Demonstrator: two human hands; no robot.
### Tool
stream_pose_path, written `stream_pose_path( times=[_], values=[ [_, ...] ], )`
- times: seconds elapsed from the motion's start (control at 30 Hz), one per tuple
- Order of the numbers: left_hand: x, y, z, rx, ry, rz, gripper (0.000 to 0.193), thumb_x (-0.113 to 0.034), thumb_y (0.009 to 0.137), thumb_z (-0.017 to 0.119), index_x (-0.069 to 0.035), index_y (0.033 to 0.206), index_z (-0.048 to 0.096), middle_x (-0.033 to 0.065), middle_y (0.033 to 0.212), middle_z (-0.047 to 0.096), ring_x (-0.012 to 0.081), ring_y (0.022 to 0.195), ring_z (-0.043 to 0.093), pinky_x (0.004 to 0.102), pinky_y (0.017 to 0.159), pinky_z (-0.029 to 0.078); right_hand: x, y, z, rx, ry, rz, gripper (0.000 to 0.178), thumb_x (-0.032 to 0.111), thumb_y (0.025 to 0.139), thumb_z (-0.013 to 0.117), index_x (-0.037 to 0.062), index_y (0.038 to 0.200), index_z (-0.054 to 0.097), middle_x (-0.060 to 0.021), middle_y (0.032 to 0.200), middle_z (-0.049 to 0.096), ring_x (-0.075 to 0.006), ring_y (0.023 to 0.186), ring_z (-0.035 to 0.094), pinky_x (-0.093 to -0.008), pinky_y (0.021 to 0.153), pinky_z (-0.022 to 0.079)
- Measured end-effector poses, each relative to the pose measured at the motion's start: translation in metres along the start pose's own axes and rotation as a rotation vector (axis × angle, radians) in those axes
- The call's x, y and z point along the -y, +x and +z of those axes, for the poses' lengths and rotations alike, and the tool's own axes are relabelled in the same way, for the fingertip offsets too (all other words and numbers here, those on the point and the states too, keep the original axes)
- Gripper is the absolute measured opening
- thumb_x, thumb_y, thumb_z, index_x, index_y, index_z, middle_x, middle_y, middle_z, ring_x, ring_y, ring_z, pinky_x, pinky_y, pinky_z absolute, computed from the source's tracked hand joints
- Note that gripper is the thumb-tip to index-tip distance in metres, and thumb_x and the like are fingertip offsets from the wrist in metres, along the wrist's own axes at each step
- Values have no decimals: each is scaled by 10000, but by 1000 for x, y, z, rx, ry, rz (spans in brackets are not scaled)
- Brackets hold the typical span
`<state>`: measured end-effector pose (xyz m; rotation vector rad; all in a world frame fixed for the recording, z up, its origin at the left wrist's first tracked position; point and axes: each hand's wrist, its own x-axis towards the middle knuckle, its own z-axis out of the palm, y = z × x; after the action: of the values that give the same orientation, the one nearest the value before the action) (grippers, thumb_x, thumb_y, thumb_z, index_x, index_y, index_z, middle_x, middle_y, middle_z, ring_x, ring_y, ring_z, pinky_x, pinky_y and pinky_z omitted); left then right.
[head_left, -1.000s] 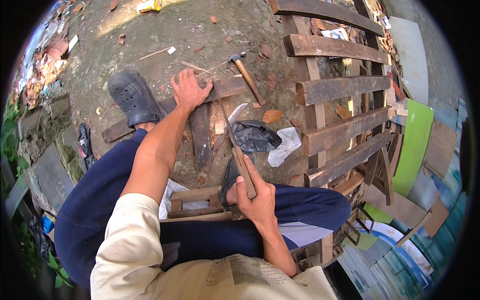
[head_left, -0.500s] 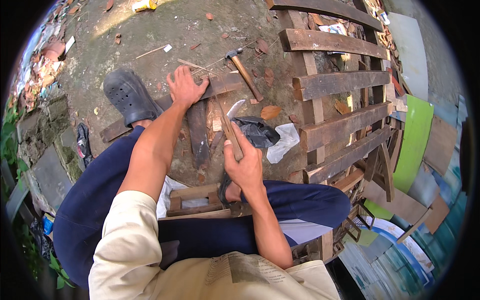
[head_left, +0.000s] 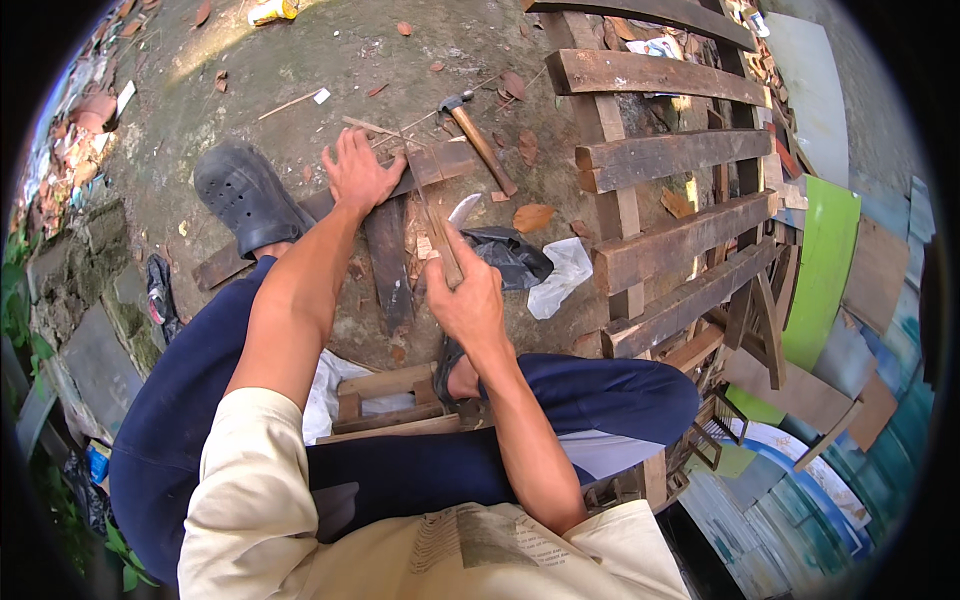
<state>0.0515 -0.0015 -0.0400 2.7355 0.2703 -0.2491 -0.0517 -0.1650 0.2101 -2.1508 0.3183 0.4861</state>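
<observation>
Ground (head_left: 330, 55), left hand (head_left: 358, 178) splayed, right (head_left: 468, 306) gripping saw (head_left: 438, 240)

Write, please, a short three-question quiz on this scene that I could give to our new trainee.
1. What does the right hand grip: (a) a chisel, (b) a handsaw, (c) a paintbrush?

2. True or false: the left hand is held well away from the dark wooden plank.

3. Fill in: a wooden-handled ____ lies beside the plank's right end.

Key: 1. b. 2. False; it rests on the plank. 3. hammer.
</observation>
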Motion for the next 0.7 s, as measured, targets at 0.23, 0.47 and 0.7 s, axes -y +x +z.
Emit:
stream_pose_path(
  times=[0.23, 0.47, 0.7],
  values=[
    [2, -3, 0, 32, 23, -13, 869, -594, 850, 675, -7, 1447, 444, 199, 1560, 412, 325, 1548, 272, 615, 1235, 148, -1, -51, -16, -38, 68, -56, 487, 124, 949, 637, -32, 1409, 600, -293, 1039, 747, -362, 973, 771, -387, 829, 577],
    [0, 0, -5, 83, 76, -33, 929, -634, 858, 642, 12, 1485, 414, 181, 1618, 364, 317, 1571, 234, 611, 1240, 140, -11, -11, -8, -1, 28, -27, 522, 167, 959, 624, -22, 1442, 567, -343, 1004, 713, -463, 964, 723, -452, 832, 583],
    [-2, 0, -5, 80, 26, -22, 942, -631, 856, 644, 27, 1485, 403, 181, 1635, 336, 314, 1580, 212, 611, 1244, 113, -9, -15, -4, -30, 67, -38, 516, 132, 958, 620, -52, 1435, 556, -314, 1088, 725, -446, 1045, 714, -441, 881, 588]
  ],
)
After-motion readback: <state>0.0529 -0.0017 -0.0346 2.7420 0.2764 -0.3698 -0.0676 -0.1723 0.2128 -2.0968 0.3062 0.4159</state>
